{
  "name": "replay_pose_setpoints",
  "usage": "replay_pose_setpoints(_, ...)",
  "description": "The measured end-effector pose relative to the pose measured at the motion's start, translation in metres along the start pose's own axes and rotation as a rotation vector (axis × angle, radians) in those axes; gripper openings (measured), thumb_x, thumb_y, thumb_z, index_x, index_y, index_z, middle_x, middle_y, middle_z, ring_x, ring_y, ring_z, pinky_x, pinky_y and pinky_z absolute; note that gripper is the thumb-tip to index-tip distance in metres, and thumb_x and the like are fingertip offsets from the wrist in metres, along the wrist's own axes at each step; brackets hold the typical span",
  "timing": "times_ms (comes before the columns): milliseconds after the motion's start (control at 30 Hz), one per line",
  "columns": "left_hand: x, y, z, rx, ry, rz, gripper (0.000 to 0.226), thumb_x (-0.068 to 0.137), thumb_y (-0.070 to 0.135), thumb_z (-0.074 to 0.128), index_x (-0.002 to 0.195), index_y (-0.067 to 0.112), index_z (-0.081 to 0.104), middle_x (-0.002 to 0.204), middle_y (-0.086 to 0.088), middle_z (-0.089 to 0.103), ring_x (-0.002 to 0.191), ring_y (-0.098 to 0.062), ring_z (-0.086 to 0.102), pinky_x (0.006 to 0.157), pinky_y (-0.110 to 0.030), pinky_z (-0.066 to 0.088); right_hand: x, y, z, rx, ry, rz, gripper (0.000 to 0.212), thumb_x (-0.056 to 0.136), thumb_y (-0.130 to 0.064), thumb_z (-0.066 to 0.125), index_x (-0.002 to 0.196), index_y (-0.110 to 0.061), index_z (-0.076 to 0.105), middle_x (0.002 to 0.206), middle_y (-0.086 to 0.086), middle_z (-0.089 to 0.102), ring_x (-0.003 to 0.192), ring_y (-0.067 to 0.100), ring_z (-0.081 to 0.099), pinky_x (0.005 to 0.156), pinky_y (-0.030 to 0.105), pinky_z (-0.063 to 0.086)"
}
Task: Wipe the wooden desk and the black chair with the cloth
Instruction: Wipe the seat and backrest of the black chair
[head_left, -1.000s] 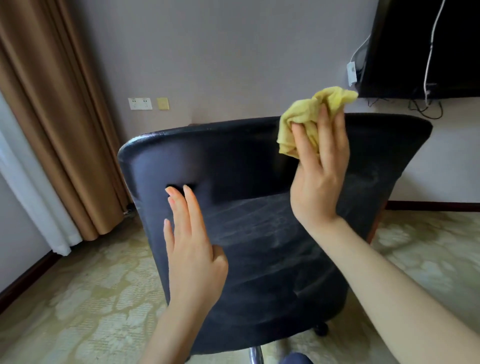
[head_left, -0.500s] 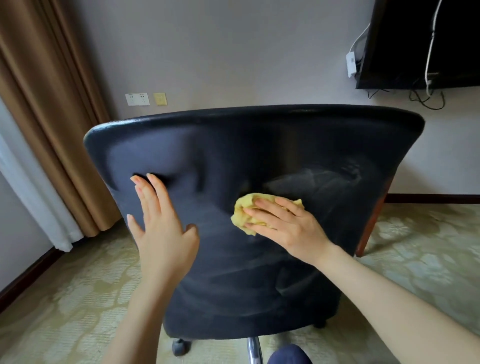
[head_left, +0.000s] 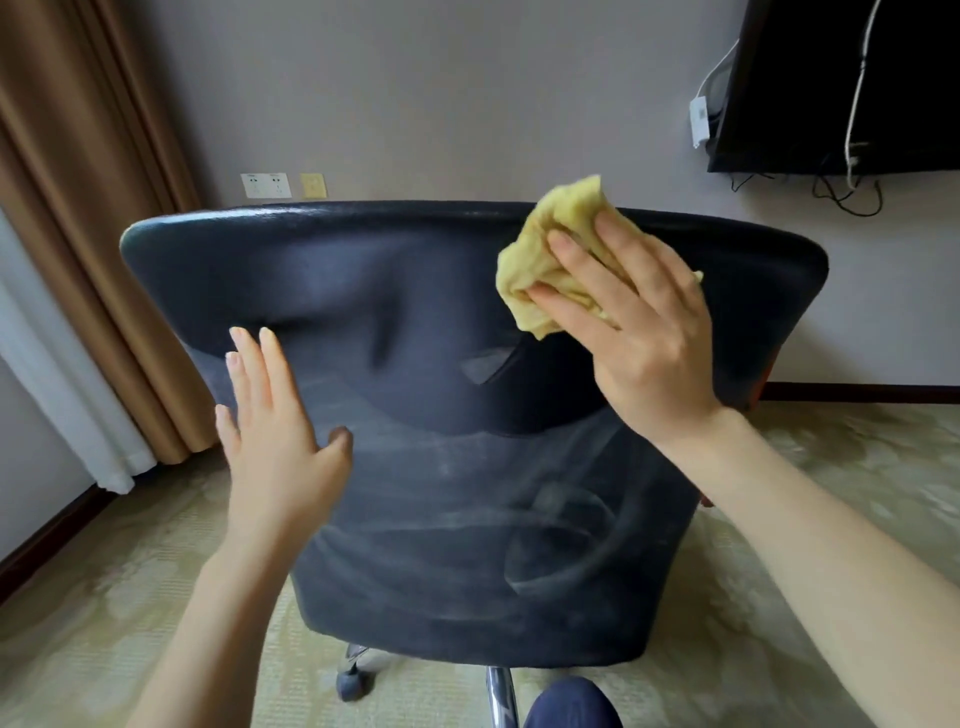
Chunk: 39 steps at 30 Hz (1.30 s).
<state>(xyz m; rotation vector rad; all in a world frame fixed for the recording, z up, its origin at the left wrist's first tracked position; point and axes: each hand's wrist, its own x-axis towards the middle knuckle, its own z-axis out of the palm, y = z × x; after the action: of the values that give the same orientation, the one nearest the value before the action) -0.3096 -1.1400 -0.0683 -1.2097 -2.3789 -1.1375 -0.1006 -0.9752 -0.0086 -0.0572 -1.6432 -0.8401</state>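
Note:
The black chair (head_left: 415, 291) stands with its back turned to me and fills the middle of the view; pale wipe streaks show on its lower half. My right hand (head_left: 639, 332) holds the bunched yellow cloth (head_left: 550, 244) against the upper right of the chair back, at its top edge. My left hand (head_left: 275, 431) lies flat on the left side of the back, fingers straight and pointing up. No wooden desk is in view.
Brown curtains (head_left: 88, 208) hang at the left. A black screen (head_left: 857, 78) with dangling cables is mounted on the wall at the upper right. Wall sockets (head_left: 265, 185) sit behind the chair. Patterned carpet (head_left: 104, 597) surrounds the chair's wheeled base (head_left: 353, 680).
My right hand swept the cloth from the top edge down to the middle of the chair back, then up again to the upper right. My left hand stayed flat on the back.

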Motion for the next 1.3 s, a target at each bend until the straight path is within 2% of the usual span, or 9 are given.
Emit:
replay_pose_setpoints(233,-0.025,0.008,0.022,-0.083,-0.060,0.086,0.099,0.081,-0.002,0.056,0.150,0.019,-0.011,0.149,0.017,-0.026,0.143,-0.009,-0.021,0.116,-0.040,-0.006,0.019,-0.067,0.040,0.049,0.002,0.162,0.029,0.098,-0.008,0.051,0.122,-0.018,0.064,0.129,0.003,0.059,0.127,0.019,0.045,0.110,0.032,0.031)
replay_pose_setpoints(367,-0.031,0.014,0.026,-0.163,-0.099,0.121,0.098,0.082,-0.003,0.052,0.147,0.031,-0.012,0.146,0.027,-0.029,0.137,0.004,-0.028,0.113,-0.031,-0.011,-0.010,-0.089,0.053,0.047,-0.116,0.079,0.037,0.097,-0.009,0.049,0.131,-0.021,0.055,0.134,-0.004,0.055,0.127,0.015,0.049,0.106,0.032,0.039)
replay_pose_setpoints(467,-0.033,0.020,0.028,-0.260,-0.105,0.115,0.096,0.083,-0.005,0.051,0.145,0.034,-0.012,0.142,0.033,-0.027,0.135,0.009,-0.026,0.112,-0.026,-0.011,-0.044,-0.100,0.051,0.073,-0.233,-0.009,0.038,0.095,-0.005,0.050,0.130,-0.020,0.057,0.135,-0.004,0.054,0.127,0.013,0.049,0.102,0.031,0.044)
replay_pose_setpoints(633,-0.039,0.033,0.038,-0.291,-0.133,0.139,0.103,0.081,-0.004,0.056,0.138,0.038,-0.019,0.142,0.029,-0.031,0.136,0.003,-0.026,0.119,-0.035,-0.002,-0.095,-0.096,0.030,0.166,-0.357,-0.064,0.033,0.093,-0.006,0.056,0.124,-0.015,0.063,0.129,-0.004,0.059,0.124,0.011,0.052,0.099,0.030,0.047)
replay_pose_setpoints(767,-0.041,0.041,0.047,-0.226,-0.157,0.134,0.105,0.079,0.002,0.057,0.140,0.030,-0.025,0.139,0.021,-0.040,0.139,-0.007,-0.026,0.117,-0.040,-0.002,-0.121,-0.075,0.006,0.182,-0.425,-0.126,0.037,0.089,-0.005,0.063,0.124,-0.013,0.059,0.128,0.000,0.061,0.124,0.014,0.052,0.100,0.032,0.046)
replay_pose_setpoints(867,-0.038,0.043,0.051,-0.064,-0.140,0.104,0.103,0.081,0.010,0.054,0.145,0.020,-0.026,0.140,0.013,-0.045,0.143,-0.013,-0.022,0.116,-0.042,-0.004,-0.131,-0.054,-0.012,0.158,-0.451,-0.129,0.030,0.091,-0.004,0.060,0.120,-0.013,0.064,0.129,0.002,0.059,0.128,0.015,0.047,0.108,0.033,0.038)
replay_pose_setpoints(1033,-0.036,0.047,0.056,0.035,-0.104,0.053,0.100,0.081,0.015,0.052,0.146,0.014,-0.024,0.153,-0.001,-0.032,0.144,-0.017,-0.019,0.116,-0.049,-0.002,-0.109,-0.015,-0.030,0.119,-0.406,-0.093,0.031,0.090,-0.002,0.062,0.119,-0.013,0.061,0.125,0.005,0.061,0.124,0.022,0.051,0.101,0.037,0.045)
replay_pose_setpoints(1200,-0.035,0.047,0.059,0.058,-0.104,0.042,0.099,0.082,0.014,0.052,0.146,0.012,-0.024,0.153,-0.002,-0.032,0.145,-0.018,-0.019,0.115,-0.050,-0.003,-0.051,0.019,-0.038,-0.054,-0.182,-0.074,0.024,0.091,-0.001,0.061,0.107,-0.017,0.071,0.124,0.003,0.057,0.120,0.025,0.050,0.106,0.035,0.033)
replay_pose_setpoints(1300,-0.034,0.044,0.057,0.068,-0.117,0.045,0.100,0.082,0.013,0.053,0.146,0.012,-0.024,0.153,-0.001,-0.033,0.144,-0.017,-0.019,0.115,-0.050,-0.003,-0.013,0.026,-0.032,-0.077,-0.031,-0.043,0.019,0.090,-0.003,0.063,0.101,-0.015,0.074,0.121,0.005,0.059,0.117,0.027,0.050,0.102,0.038,0.037)
